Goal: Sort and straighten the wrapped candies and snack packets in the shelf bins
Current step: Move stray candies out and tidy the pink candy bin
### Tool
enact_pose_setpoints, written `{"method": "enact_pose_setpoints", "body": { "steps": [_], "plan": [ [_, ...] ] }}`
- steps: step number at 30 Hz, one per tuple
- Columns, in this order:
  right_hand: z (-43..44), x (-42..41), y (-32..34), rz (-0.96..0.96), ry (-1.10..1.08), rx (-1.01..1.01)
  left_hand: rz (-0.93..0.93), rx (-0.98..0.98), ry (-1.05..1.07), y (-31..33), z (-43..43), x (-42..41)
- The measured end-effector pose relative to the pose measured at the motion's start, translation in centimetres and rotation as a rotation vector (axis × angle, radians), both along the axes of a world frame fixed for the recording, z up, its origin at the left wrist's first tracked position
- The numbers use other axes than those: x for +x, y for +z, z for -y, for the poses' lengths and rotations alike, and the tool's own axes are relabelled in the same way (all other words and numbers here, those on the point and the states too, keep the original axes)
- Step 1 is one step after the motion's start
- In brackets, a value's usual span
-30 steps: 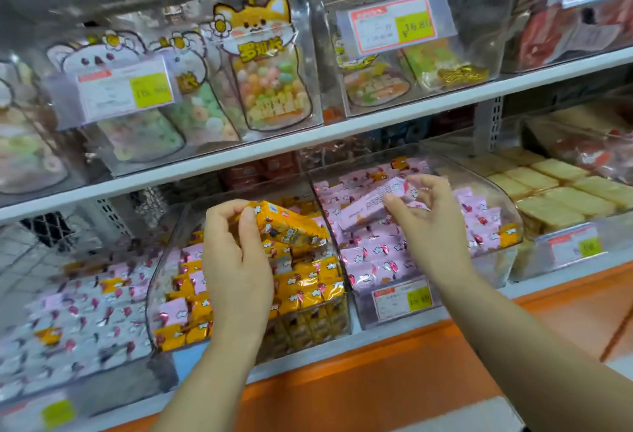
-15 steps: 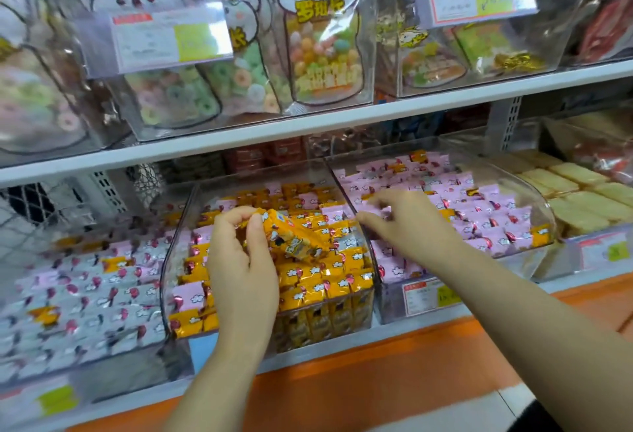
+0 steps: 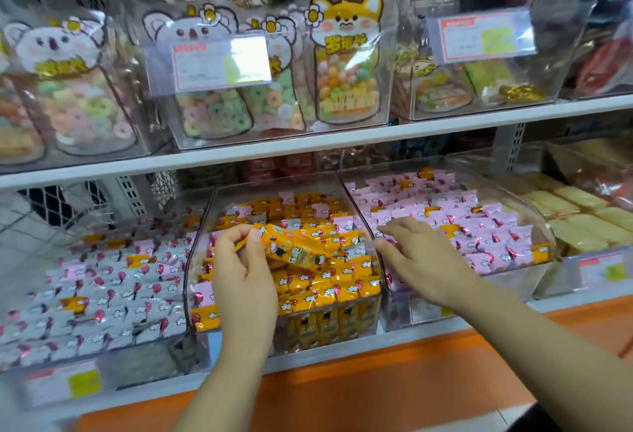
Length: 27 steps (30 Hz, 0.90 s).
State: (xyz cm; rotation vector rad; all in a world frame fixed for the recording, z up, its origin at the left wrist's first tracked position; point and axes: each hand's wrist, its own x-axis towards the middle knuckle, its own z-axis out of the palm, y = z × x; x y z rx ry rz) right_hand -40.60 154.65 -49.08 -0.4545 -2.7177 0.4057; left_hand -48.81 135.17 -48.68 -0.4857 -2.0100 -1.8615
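The orange snack packet (image 3: 294,251) is held just above the heap of orange candies (image 3: 342,281) in the middle clear bin (image 3: 199,236). Your left hand (image 3: 245,277) grasps its near end, thumb and fingers curled round it. At three o'clock, your right hand (image 3: 423,257) lies released, fingers straight and spread, on the pink candies (image 3: 486,229) in the right bin (image 3: 546,239). At nine o'clock, the left bin (image 3: 137,363) holds white candies (image 3: 102,291).

The left hand (image 3: 245,281) pinches a bundle of orange packets (image 3: 294,251) over the middle bin (image 3: 277,181). At its 3 o'clock, the right hand (image 3: 423,257) lies flat, fingers straight, on pink candies (image 3: 479,226) in the neighbouring bin (image 3: 543,226). Animal-shaped candy bags (image 3: 346,54) stand at 12 o'clock.
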Motion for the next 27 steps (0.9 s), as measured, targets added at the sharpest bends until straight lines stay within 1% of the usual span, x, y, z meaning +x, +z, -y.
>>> {"method": "enact_pose_setpoints", "body": {
  "steps": [1, 2, 3, 5, 9, 13, 15, 21, 27],
  "plan": [
    [0.3, 0.2, -0.2, -0.130, -0.010, -0.031, 0.018, 0.012, 0.009, 0.1, 0.2, -0.2],
    [0.6, 0.2, -0.2, -0.222, -0.011, -0.043, 0.040, 0.022, 0.019, 0.0, 0.6, -0.4],
    [0.9, 0.1, -0.1, -0.280, 0.004, -0.029, 0.067, 0.033, 0.028, -0.1, 1.0, -0.8],
    [1.5, -0.6, 0.1, -0.323, 0.067, 0.033, 0.118, 0.046, 0.040, -0.5, 1.9, -1.5],
    [3.1, -2.1, 0.6, -0.255, 0.175, 0.097, 0.149, 0.092, 0.069, -0.5, 3.9, -2.2],
    [5.5, -3.3, 0.5, -0.212, 0.215, 0.057, 0.206, 0.239, 0.071, 0.0, 5.3, -3.0],
    [7.0, -4.1, 0.2, -0.174, 0.249, 0.043, 0.217, 0.282, 0.081, 0.0, 6.1, -3.5],
    [11.8, -7.7, 0.4, -0.089, 0.363, 0.028, 0.209, 0.309, 0.131, -0.1, 8.4, -4.5],
    [15.4, -10.9, -0.2, -0.019, 0.412, -0.080, 0.189, 0.319, 0.181, 0.5, 10.4, -5.4]
  ]
}}
